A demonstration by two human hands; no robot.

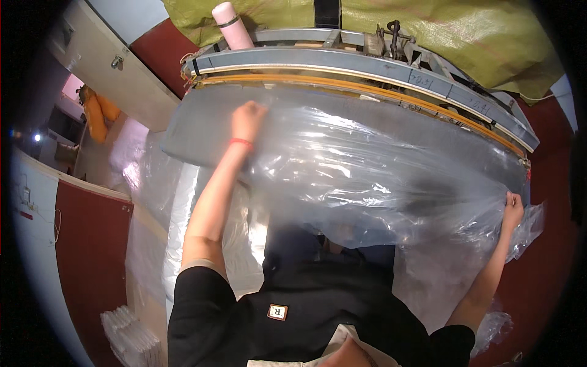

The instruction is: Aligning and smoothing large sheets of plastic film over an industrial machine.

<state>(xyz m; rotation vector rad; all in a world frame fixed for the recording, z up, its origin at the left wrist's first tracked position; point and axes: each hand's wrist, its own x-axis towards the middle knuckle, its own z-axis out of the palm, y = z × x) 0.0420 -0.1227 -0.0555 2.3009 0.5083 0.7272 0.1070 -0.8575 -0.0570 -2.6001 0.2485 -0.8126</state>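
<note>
A clear plastic sheet (342, 165) stretches crosswise between my hands, creased and shiny, over a grey work surface (208, 122). My left hand (247, 121), with a red band at the wrist, is closed on the sheet's left end near the far side of that surface. Out at the right, my right hand (513, 211) pinches the other end, where the plastic gathers into folds. The near edge of the sheet droops in front of my body. Along the surface's far side runs a long metal bar (367, 67) with an orange strip (342, 87) below it.
A pink bottle (233, 25) leans behind the bar's left part, and a metal clamp (394, 37) sits farther right. Yellow-green sheeting (465, 37) hangs behind. More clear plastic lies at the left, above a stack of folded plastic (129, 336). A door (116, 67) stands at the far left.
</note>
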